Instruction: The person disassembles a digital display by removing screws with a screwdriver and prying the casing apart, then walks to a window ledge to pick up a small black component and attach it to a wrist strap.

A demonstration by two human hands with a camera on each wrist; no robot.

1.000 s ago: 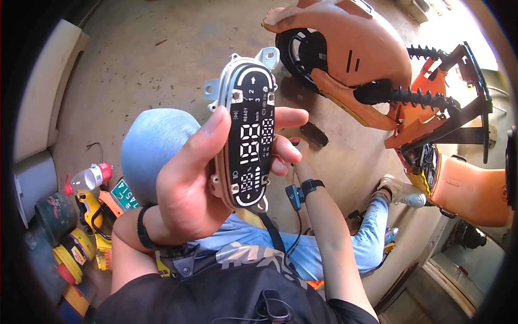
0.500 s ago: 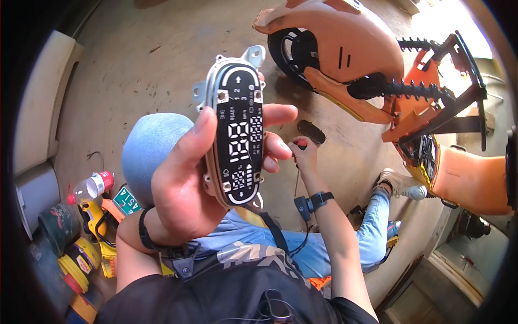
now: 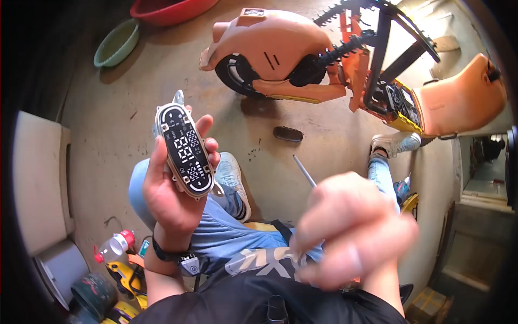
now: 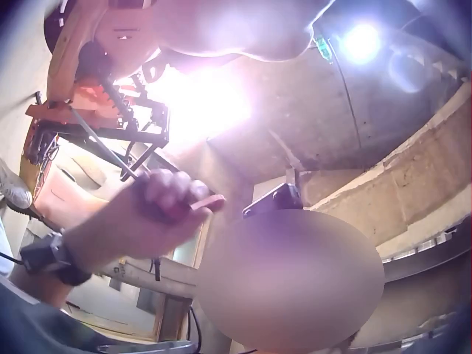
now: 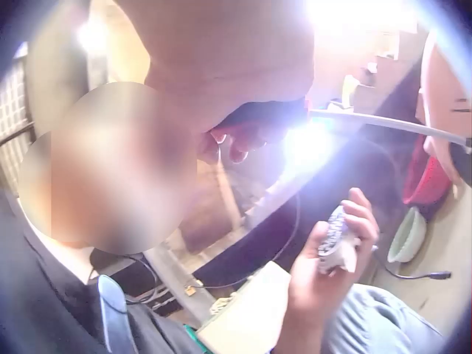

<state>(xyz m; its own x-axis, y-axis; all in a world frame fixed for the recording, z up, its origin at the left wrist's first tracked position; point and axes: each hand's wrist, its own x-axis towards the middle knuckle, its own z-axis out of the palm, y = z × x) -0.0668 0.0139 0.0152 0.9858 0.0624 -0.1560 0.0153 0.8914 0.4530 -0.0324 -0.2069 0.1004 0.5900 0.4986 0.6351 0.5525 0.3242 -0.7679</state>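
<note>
My left hand (image 3: 171, 208) grips a scooter dashboard display (image 3: 185, 151) by its edges, thumb on one side and fingertips on the other. Its black oval face, with white digits and icons, is turned up toward the head camera, and small metal mounting tabs stick out from its rim. In the right wrist view the display (image 4: 273, 200) is not what shows large; there the left hand (image 5: 313, 284) holds it from below. Blurred and close to the chest, my right hand (image 3: 356, 227) holds a screwdriver (image 3: 305, 171), its thin shaft pointing away. The red handle is mostly hidden in the fist.
An orange electric scooter (image 3: 280, 48) with bare shock absorbers lies ahead. A dark oval piece (image 3: 287, 134) is on the floor. Farther back are a green basin (image 3: 117, 44) and a red tub (image 3: 167, 12). A plastic bottle (image 3: 114, 246) and a dark bucket (image 3: 94, 294) stand at the left.
The left hand has lowered the display, farther from the head camera. The right hand has come up from near the floor toward the chest with the screwdriver. The head view has shifted.
</note>
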